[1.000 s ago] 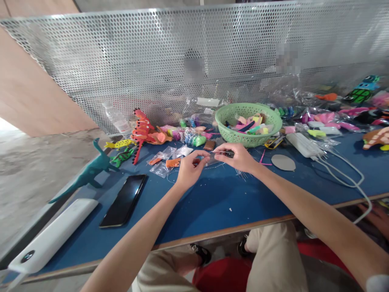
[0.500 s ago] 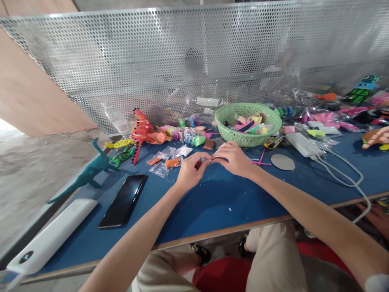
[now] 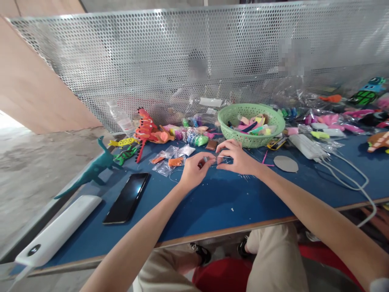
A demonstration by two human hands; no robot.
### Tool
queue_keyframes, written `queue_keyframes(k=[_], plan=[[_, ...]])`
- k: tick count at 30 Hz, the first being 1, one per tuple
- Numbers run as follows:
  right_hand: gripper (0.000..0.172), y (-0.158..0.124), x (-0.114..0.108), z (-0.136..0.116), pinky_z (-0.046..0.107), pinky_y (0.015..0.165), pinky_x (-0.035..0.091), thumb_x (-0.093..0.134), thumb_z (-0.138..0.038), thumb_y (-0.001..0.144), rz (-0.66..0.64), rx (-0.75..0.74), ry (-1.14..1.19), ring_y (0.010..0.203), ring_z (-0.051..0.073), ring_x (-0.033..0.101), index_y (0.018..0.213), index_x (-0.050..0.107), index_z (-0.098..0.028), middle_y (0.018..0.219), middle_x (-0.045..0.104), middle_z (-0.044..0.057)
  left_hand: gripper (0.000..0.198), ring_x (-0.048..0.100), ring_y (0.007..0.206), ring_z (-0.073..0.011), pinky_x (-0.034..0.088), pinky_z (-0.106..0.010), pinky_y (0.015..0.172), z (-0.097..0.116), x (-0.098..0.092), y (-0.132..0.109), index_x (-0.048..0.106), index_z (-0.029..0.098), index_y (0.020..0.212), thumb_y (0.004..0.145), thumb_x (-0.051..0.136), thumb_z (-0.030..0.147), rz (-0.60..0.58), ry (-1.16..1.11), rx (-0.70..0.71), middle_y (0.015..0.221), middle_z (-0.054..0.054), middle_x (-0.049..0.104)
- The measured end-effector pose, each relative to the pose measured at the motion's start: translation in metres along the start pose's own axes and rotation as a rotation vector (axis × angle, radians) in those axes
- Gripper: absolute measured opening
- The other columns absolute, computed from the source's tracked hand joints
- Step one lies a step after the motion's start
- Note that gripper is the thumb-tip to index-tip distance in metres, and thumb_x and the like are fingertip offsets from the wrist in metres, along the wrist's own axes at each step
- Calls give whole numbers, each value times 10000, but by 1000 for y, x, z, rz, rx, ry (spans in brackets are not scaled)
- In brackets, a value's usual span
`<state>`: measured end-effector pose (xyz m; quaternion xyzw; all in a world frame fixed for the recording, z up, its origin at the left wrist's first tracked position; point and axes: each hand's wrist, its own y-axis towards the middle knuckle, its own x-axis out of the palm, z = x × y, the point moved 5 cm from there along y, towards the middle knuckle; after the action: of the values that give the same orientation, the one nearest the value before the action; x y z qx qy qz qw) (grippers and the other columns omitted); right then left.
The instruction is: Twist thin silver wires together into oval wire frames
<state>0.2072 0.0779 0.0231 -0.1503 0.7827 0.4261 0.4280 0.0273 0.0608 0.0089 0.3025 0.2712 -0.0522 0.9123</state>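
My left hand and my right hand meet over the middle of the blue table. Both hands pinch a thin wire or needle that runs between their fingertips. The left fingers also close on a small piece that I cannot make out. Small clear bags with orange pieces lie just left of my hands. A green basket full of coloured clay strips stands right behind my right hand.
A black phone and a white power bank lie at the left. Clay dinosaurs and a red dragon stand near the perforated metal screen. A grey disc, a white charger with cables, and more bagged clay lie at the right.
My hands came together half a second ago and have since drawn slightly apart, still holding the thin wire. The view shifted a little to the left.
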Motion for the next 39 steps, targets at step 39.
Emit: queue_keyframes(k=[39], plan=[[327, -5, 27, 23, 321, 779, 441, 726, -519, 829, -355, 457, 953, 837, 196, 639, 854, 799, -201, 864, 762, 62, 209, 509, 570, -87, 405, -238, 541, -1, 3, 0, 706, 175, 992, 901, 674, 361, -134, -184, -15, 926, -58, 730]])
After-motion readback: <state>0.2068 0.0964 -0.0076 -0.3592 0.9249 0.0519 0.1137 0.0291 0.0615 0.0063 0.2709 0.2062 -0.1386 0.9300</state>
